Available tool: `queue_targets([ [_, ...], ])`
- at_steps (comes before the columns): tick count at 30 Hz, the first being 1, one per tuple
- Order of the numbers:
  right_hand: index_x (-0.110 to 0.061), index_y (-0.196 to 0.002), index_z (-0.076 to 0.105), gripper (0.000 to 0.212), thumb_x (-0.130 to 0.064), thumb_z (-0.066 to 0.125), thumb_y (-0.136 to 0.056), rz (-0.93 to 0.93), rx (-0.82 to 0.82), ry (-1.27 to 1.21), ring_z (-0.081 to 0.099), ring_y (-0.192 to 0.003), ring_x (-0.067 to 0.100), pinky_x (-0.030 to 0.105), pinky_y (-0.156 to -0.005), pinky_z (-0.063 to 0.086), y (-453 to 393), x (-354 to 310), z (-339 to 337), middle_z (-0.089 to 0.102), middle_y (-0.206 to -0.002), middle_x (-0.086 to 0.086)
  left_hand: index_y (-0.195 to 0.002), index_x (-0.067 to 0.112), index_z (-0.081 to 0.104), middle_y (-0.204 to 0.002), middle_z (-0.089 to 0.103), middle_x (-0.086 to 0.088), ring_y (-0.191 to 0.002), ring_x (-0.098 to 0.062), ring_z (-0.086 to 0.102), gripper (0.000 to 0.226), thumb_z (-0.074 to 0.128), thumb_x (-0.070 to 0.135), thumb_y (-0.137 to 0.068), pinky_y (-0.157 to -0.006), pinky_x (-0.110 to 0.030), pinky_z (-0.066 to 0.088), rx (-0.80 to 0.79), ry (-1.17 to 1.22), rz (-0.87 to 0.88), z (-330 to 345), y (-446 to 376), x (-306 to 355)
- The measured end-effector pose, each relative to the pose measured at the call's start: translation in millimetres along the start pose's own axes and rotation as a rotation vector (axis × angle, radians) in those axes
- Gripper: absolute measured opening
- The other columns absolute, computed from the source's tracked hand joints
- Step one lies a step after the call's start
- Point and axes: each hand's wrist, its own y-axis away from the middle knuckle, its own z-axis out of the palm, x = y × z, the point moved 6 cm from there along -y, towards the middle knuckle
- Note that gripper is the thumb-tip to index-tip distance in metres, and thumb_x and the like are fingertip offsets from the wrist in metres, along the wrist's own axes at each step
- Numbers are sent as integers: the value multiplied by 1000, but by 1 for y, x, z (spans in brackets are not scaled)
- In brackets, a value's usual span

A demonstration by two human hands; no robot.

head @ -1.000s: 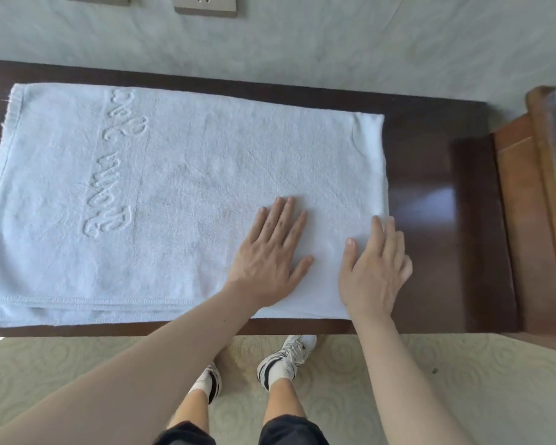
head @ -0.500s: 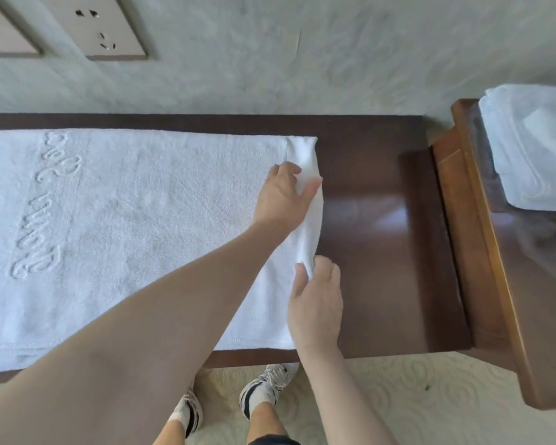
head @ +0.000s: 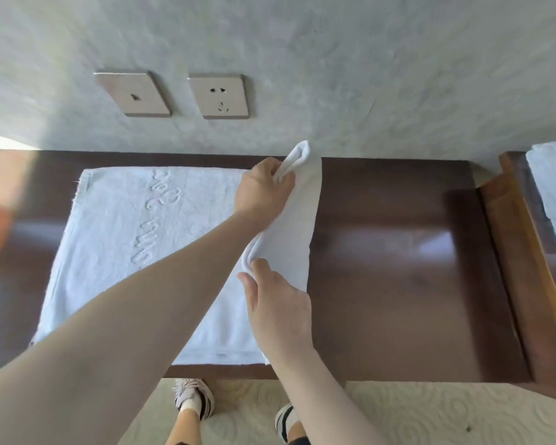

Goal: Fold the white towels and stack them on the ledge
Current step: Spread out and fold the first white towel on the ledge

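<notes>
We see a white terry-cloth towel (head: pixel 116 252), matt and nubbly, with raised embossed lettering. It lies on a dark wooden bench (head: pixel 398 268), polished to a glossy, reflective finish. The wall (head: pixel 334 75) looks matt and mottled like plaster, the socket plates (head: pixel 220 96) brushed and satiny, the carpet (head: pixel 430 415) patterned with swirls.

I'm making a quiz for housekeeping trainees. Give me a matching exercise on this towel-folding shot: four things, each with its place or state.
Things:
1. left hand
2. right hand
3. folded towels
4. power socket

Places or states:
A. on the wall
B. grips the towel's far corner
C. on the ledge, far right
D. holds the towel's near edge

Pairs: 1-B, 2-D, 3-C, 4-A
</notes>
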Motion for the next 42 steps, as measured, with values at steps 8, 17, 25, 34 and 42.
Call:
queue_targets([
  [8,-18,-85,64,24,-40,63,-95,-90,-36,5,53,-36,16,19,-39,30,-23,-173,55,53,-46,-7,-87,31,62,-73,59,15,-63,9,53,11,64,40,-94,-54,-7,36,176,136,68,-175,-1,-104],
  [17,-22,-77,62,28,-45,77,-82,-127,-204,109,55,-34,14,20,-42,21,-39,-292,145,54,-43,-7,-93,29,70,-79,66,13,-64,-2,57,19,59,45,-97,-60,-19,43,198,153,-23,-276,-30,-239],
  [25,-11,-136,37,42,-39,42,-105,-46,-408,-12,71,-84,32,33,-61,34,-27,-294,234,71,-93,6,-92,19,72,-75,59,11,-62,-11,53,25,59,40,-98,-51,-18,38,125,153,-231,-256,-57,-327],
  [34,-20,-123,51,32,-41,37,-105,5,-690,-339,64,-94,28,37,-77,47,-33,-271,221,65,-93,-2,-106,29,59,-87,59,16,-75,3,56,39,66,63,-88,-57,-16,39,53,164,-344,-263,-27,-321],
  [42,-20,-115,68,24,-20,63,-92,-254,-291,65,54,-106,30,42,-91,38,-41,-233,196,59,-112,5,-74,24,53,-63,54,10,-55,1,54,45,68,66,-82,-46,-22,33,33,-89,-413,-257,95,-344],
])
